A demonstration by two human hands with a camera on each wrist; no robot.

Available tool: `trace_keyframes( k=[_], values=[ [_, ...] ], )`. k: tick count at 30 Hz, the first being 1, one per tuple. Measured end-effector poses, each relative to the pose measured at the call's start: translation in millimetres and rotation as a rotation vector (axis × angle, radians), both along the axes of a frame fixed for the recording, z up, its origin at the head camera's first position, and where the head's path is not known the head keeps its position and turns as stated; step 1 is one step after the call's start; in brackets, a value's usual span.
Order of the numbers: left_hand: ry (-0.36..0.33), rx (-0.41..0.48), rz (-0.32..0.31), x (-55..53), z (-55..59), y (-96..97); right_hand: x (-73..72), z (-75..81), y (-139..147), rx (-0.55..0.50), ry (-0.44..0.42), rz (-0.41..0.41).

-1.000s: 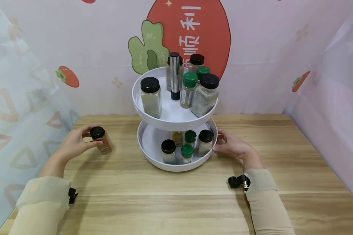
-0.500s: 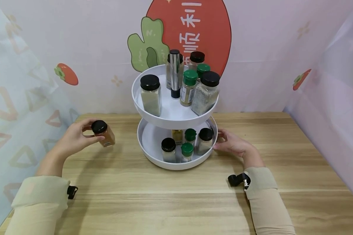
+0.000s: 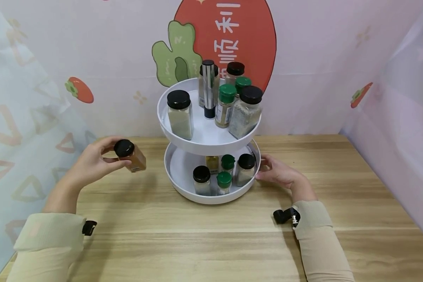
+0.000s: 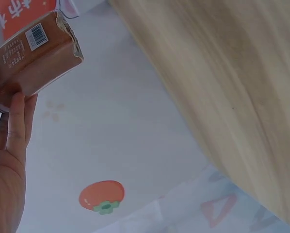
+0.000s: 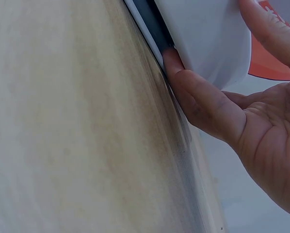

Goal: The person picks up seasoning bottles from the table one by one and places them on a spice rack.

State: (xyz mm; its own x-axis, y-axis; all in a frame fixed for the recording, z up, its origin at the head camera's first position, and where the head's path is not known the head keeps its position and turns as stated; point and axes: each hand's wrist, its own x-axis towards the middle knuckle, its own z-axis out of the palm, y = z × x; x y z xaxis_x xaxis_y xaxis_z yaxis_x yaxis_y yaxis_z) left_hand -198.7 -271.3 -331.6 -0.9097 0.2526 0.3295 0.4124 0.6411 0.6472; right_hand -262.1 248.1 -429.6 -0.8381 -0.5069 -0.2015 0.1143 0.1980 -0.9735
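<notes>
In the head view my left hand grips a spice jar with a black lid and reddish-brown powder, thumb on one side and fingers on the other. The jar is tilted and held above the table, left of a white two-tier turntable. In the left wrist view the jar shows a barcode label near its base. My right hand holds the right side of the turntable's lower tray. The right wrist view has its fingers at the underside of the white tray and the thumb against its wall.
On the upper tier stand black-lidded jars, green-capped jars and a silver cylinder. Several smaller jars crowd the lower tier's middle and right. Behind the wooden table hangs a printed cloth.
My left hand has lifted the spice jar off the table and carried it a little rightward, toward the turntable. My right hand stays at the lower tray.
</notes>
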Motion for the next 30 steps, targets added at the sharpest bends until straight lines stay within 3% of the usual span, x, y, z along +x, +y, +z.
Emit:
trace_keyframes(
  k=[11, 15, 22, 30],
  values=[
    [0.017, 0.039, -0.119, 0.1, 14.4, 30.6, -0.6, 0.9, -1, -0.017, 0.003, 0.000],
    [0.016, 0.046, -0.177, -3.5, 11.6, 43.1, 0.4, 1.3, 0, -0.006, 0.001, -0.001],
    [0.096, -0.003, -0.249, -6.0, 4.9, 62.5, 0.4, 0.0, 2, -0.006, -0.006, 0.007],
    [0.023, 0.046, -0.306, -14.4, -5.7, 81.9, -1.5, -2.1, 1, -0.025, -0.002, 0.003]
  ],
)
